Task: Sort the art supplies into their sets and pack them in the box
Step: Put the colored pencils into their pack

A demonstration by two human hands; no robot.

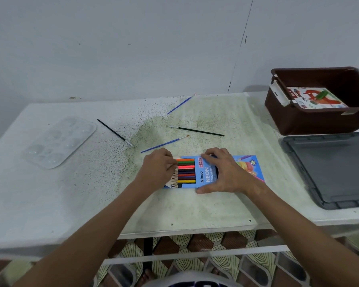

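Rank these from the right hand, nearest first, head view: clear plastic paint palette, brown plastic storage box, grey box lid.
From the right hand:
1. Grey box lid, flat on the table to its right.
2. Brown plastic storage box, far right, behind the lid.
3. Clear plastic paint palette, far left, beyond the left hand.

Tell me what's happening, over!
Left hand pinching pencils into the blue pencil pack. Right hand steadying it. Four brushes loose; brown box open. Nothing blocking.
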